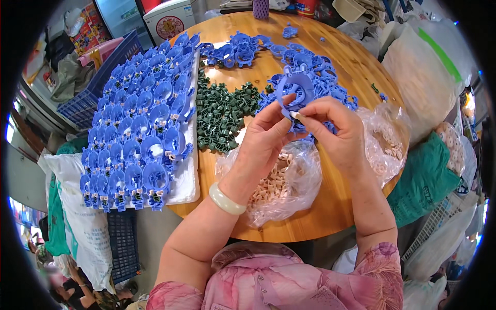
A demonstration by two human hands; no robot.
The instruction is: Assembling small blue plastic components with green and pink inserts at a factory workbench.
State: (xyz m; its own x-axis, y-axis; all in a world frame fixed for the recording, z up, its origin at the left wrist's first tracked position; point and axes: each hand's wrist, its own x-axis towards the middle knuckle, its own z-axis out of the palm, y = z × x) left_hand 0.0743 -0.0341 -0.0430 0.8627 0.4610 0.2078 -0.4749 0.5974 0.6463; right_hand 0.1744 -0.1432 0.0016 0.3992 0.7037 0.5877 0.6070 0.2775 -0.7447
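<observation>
In front of me, above the table, my left hand [266,134] holds a blue plastic ring-shaped part [280,94] between thumb and fingers. The thumb and fingers of my right hand [335,129] pinch a small whitish piece [295,114] at the lower edge of that part. Under my hands lies an opened clear bag [305,181] of small peach-coloured plastic pieces [268,191]. Just beyond is a heap of similar blue parts [328,82]. Dark green small plastic pieces [225,111] are piled left of my hands.
Rows of blue cup-like assemblies [139,124] stand on a white foam board [190,178] at the left. Another clear bag [385,134] of pale pieces rests at the table's right. Around the round wooden table [356,44] are blue crates [123,243] and stuffed sacks [421,160].
</observation>
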